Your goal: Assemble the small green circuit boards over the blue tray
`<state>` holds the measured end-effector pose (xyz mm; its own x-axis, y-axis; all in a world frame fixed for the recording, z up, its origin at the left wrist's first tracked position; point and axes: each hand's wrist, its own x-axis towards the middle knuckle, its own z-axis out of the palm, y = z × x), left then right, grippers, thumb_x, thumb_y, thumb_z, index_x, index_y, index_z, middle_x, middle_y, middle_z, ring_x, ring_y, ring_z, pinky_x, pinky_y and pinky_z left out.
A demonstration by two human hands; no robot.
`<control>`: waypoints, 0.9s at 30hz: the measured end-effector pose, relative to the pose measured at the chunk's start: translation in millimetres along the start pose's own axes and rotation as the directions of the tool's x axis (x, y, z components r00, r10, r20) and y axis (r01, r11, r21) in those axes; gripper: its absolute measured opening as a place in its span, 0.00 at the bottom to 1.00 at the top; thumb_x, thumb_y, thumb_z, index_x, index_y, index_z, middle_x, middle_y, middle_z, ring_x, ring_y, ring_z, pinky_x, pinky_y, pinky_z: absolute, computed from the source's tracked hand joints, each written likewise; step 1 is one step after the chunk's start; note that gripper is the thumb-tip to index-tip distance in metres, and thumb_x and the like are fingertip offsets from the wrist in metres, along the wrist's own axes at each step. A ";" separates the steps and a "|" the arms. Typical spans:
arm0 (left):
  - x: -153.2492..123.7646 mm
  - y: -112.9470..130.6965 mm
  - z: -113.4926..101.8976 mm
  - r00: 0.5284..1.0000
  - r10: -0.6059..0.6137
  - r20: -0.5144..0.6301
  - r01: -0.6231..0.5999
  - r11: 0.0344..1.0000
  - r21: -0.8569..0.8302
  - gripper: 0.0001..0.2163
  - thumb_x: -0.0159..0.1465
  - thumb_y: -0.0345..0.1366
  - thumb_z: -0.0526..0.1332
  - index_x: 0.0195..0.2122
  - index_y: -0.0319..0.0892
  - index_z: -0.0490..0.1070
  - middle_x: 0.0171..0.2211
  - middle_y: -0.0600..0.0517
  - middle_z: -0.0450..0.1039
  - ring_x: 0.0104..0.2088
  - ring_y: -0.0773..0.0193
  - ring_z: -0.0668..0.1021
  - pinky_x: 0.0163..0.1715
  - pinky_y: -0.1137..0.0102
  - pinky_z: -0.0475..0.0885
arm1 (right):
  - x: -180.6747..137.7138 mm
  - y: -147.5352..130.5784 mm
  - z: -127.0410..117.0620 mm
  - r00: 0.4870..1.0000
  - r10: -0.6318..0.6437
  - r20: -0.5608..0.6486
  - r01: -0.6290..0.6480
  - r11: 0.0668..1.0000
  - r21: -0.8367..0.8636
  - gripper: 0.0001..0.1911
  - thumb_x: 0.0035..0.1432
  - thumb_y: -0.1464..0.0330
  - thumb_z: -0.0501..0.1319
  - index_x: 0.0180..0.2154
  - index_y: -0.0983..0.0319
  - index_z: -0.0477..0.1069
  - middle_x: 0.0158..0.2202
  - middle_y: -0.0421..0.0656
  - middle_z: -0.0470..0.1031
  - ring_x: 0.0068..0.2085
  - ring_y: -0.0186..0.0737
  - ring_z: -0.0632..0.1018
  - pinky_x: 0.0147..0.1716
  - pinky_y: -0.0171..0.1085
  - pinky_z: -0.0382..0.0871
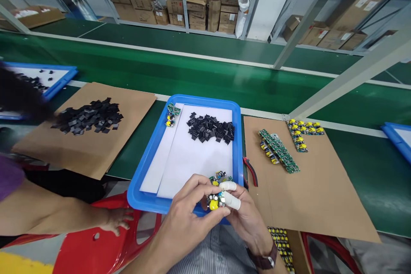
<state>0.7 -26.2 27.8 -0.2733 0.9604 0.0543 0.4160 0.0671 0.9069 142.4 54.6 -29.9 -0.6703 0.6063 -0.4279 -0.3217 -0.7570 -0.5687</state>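
Note:
Over the front edge of a blue tray (138, 199), both hands hold a small circuit board (213, 204) with a yellow component. My left hand (189, 209) pinches it between thumb and fingers from the left. My right hand (244, 212), with white finger cots on two fingers, closes on its right side; fingers hide part of the board. Just beyond the fingers, more small circuit boards (221, 175) lie in the tray. A pile of black flat pieces (210, 128) sits on the white sheet (192, 167), and a few boards (171, 113) rest in the far left corner.
Right of the tray, cardboard (327, 192) carries circuit board panels (279, 152) and yellow-topped boards (298, 135). Red-handled pliers (251, 171) lie beside the tray. A box of boards (281, 248) is below. At left are another black pile (93, 116), a person's arm (64, 214) and a red stool (93, 250).

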 end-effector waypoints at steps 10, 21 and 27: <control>-2.7 1.6 -5.6 0.998 0.017 0.059 -0.019 1.000 0.021 0.13 0.64 0.31 0.70 0.50 0.50 0.77 0.45 0.52 0.72 0.41 0.63 0.79 0.44 0.69 0.77 | -5.6 1.5 -0.8 0.999 -0.025 -0.044 0.023 0.999 -0.049 0.14 0.46 0.64 0.79 0.34 0.60 0.81 0.29 0.40 0.81 0.28 0.36 0.77 0.31 0.34 0.72; 1.8 5.8 -6.5 0.997 0.043 0.057 -0.045 0.998 0.033 0.14 0.63 0.28 0.70 0.48 0.49 0.77 0.43 0.53 0.73 0.40 0.64 0.80 0.42 0.70 0.78 | -5.1 2.2 -2.4 0.999 -0.030 -0.044 0.028 0.999 -0.047 0.14 0.46 0.64 0.79 0.35 0.60 0.81 0.30 0.41 0.82 0.30 0.39 0.80 0.33 0.37 0.75; -2.5 -2.4 -5.9 0.996 0.063 0.056 -0.065 0.997 0.034 0.19 0.65 0.28 0.69 0.55 0.52 0.75 0.49 0.51 0.73 0.47 0.60 0.79 0.49 0.67 0.77 | -3.9 0.5 -5.7 0.983 -0.146 -0.111 0.135 0.985 -0.104 0.15 0.45 0.67 0.79 0.37 0.59 0.83 0.33 0.43 0.84 0.32 0.41 0.81 0.36 0.39 0.77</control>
<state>-4.8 -30.3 27.9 -0.1976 0.9763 0.0876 0.4624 0.0140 0.8866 148.7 53.3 -32.5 -0.5377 0.7338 -0.4151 -0.3377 -0.6386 -0.6915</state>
